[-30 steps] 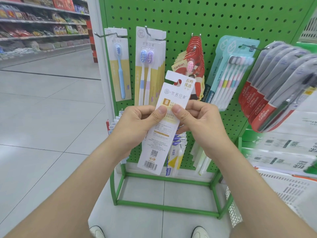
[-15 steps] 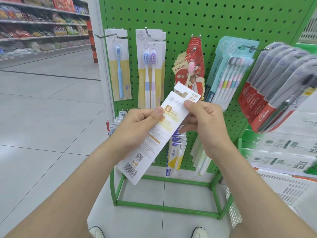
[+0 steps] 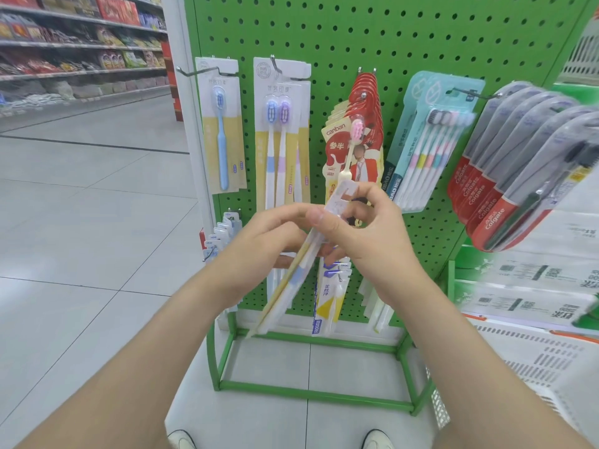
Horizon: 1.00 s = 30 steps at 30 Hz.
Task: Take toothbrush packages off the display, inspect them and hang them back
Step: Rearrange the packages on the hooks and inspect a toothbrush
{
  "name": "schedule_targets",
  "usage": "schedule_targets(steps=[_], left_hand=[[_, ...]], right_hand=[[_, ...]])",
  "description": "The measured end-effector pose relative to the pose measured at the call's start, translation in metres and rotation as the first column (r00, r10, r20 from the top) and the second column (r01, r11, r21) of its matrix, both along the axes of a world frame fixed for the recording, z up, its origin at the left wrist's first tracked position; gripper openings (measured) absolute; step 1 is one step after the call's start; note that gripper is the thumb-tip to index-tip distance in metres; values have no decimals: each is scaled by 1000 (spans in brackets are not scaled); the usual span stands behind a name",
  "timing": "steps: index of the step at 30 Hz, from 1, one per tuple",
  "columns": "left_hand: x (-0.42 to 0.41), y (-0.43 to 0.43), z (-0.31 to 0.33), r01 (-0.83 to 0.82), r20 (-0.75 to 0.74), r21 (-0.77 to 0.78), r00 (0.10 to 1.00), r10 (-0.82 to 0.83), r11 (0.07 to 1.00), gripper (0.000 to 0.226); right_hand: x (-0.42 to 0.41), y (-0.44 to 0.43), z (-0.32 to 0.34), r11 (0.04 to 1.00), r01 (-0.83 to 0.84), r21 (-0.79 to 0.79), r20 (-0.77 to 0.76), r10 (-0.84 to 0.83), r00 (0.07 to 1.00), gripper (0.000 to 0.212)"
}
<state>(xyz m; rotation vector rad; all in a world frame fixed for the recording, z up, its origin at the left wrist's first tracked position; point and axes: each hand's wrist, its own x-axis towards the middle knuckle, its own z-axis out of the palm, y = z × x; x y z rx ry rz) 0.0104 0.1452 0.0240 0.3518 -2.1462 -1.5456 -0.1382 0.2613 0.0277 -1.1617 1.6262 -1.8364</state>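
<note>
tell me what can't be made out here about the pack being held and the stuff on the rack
Head view: the held toothbrush package is seen edge-on and motion-blurred, so its print is unreadable.
Head view: the left hand has its fingertips mostly behind the package and the right hand.
Head view: the lower-hook packs have their tops hidden by both hands.
Head view: the Colgate packs are blurred and cut off by the right edge.

This is a supermarket: a green pegboard display (image 3: 405, 43) carries toothbrush packages (image 3: 223, 124) on hooks (image 3: 194, 72), and long shelves (image 3: 81, 72) of packed goods stand along the tiled floor (image 3: 81, 222).
</note>
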Motion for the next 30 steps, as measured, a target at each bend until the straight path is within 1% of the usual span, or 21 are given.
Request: schedule_targets(steps=[2, 3, 5, 8, 10, 13, 14, 16, 17, 18, 22, 24, 25, 27, 30], left_hand=[[2, 1, -1, 48, 8, -54, 999, -48, 997, 48], [2, 1, -2, 48, 14, -90, 999, -47, 995, 50], [2, 0, -6, 19, 7, -115, 1000, -19, 993, 54], [3, 1, -5, -44, -37, -53, 998, 42, 998, 50], [5, 1, -4, -69, -57, -28, 996, 67, 997, 50], [7, 2, -3, -110, -78, -27, 991, 107, 994, 47], [7, 4, -2, -124, -100, -4, 987, 123, 992, 47], [8, 5, 1, -157, -158, 105, 972, 172, 982, 45], [9, 5, 4, -175, -179, 146, 963, 200, 974, 40], [10, 6, 7, -194, -194, 152, 955, 222, 969, 32], [15, 10, 19, -295, -271, -47, 923, 272, 954, 19], [18, 9, 25, -358, -302, -104, 900, 314, 928, 16], [20, 8, 28, -405, -307, -140, 885, 349, 903, 14], [24, 1, 36, -506, -312, -209, 845, 433, 836, 12], [29, -12, 57, -650, -343, -205, 748, 569, 731, 14]], right_hand=[[1, -2, -2, 1000, 23, 4, 17, -23, 1000, 68], [2, -3, -3, 999, 31, 16, 18, -31, 999, 70], [5, -5, -5, 999, 30, 41, -8, -30, 1000, 63], [3, -7, -7, 1000, 16, 20, -47, -15, 999, 30], [0, -8, -9, 1000, 18, -15, -74, -19, 997, 17], [5, -10, -12, 997, 54, -53, -134, -60, 989, 13], [9, -11, -13, 995, 67, -72, -142, -77, 987, 13], [15, -12, -12, 989, 103, -108, -159, -119, 980, 13], [17, -12, -11, 985, 121, -123, -171, -141, 975, 13], [20, -11, -9, 982, 135, -135, -181, -159, 971, 13], [34, -8, -3, 978, 139, -159, -197, -169, 966, 13], [40, -8, 0, 976, 148, -162, -212, -181, 961, 13], [43, -9, 3, 972, 174, -157, -246, -209, 947, 12], [46, -15, 13, 953, 266, -143, -374, -301, 877, 12], [48, -27, 45, 925, 343, -165, -536, -377, 756, 21]])
